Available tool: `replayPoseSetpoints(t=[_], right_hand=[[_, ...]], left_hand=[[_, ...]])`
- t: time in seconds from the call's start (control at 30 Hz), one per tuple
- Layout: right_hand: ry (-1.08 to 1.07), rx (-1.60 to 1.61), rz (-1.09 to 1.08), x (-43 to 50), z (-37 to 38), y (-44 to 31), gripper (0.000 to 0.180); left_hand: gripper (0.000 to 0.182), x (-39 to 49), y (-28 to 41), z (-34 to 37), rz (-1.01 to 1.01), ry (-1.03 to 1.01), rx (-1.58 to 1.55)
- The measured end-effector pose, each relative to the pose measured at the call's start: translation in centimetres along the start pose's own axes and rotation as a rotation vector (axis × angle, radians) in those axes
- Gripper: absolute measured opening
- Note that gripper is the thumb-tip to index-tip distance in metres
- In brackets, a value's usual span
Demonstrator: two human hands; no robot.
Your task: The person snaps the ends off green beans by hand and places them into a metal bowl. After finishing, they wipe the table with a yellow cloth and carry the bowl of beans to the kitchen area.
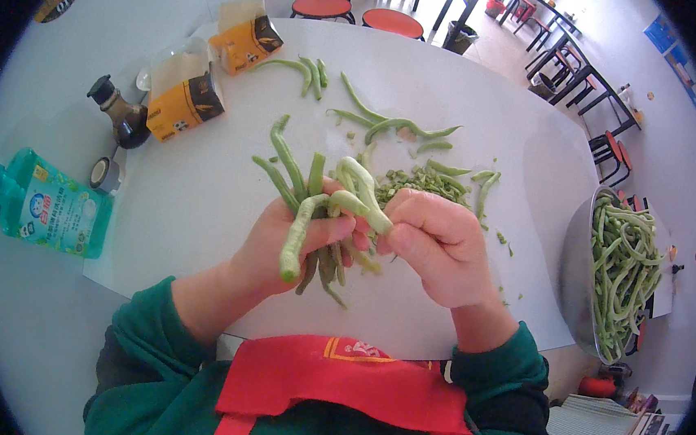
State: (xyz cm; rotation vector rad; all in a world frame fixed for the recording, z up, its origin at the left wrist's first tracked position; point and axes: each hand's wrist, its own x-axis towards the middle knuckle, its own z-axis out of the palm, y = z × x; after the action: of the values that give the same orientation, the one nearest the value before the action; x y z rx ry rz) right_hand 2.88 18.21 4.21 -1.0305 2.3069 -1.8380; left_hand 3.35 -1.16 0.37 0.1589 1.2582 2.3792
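Note:
My left hand (pixel 285 237) is closed around a bunch of green beans (pixel 299 232), whose ends stick out above and below the fingers. A pale, bent green bean (pixel 364 188) reaches from the bunch to my right hand (pixel 438 243), which pinches its lower end between thumb and fingers. Just behind my right hand lies a heap of chopped green bean pieces (pixel 418 180), partly hidden by it. Whole green beans (pixel 392 123) are scattered on the white table (pixel 188 217) beyond both hands.
A large metal bowl (pixel 578 272) full of green beans stands at the right edge. Along the left are a green pump bottle (pixel 55 203), a roll of tape (pixel 105 174), a dark sauce bottle (pixel 120 114) and two orange tissue packs (pixel 185 103). Red stools (pixel 321 7) stand beyond the table.

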Motion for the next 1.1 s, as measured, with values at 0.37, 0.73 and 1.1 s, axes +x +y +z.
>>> replayPoseSetpoints(t=[0.37,0.73,1.1], right_hand=[[-0.328,0.121,0.017,0.1,-1.1,-0.2,0.014],[0.107,-1.113,0.179,2.1,0.4,7.5,0.015],[0.175,-1.106,0.331,2.4,0.2,8.9,0.017]], left_hand=[[0.03,0.8,-0.2,-1.1,-0.191,-0.02,-0.111],[0.016,1.6,0.4,-2.1,-0.088,-0.013,-0.351],[0.017,2.1,-0.3,-2.4,-0.142,0.115,-0.165]])
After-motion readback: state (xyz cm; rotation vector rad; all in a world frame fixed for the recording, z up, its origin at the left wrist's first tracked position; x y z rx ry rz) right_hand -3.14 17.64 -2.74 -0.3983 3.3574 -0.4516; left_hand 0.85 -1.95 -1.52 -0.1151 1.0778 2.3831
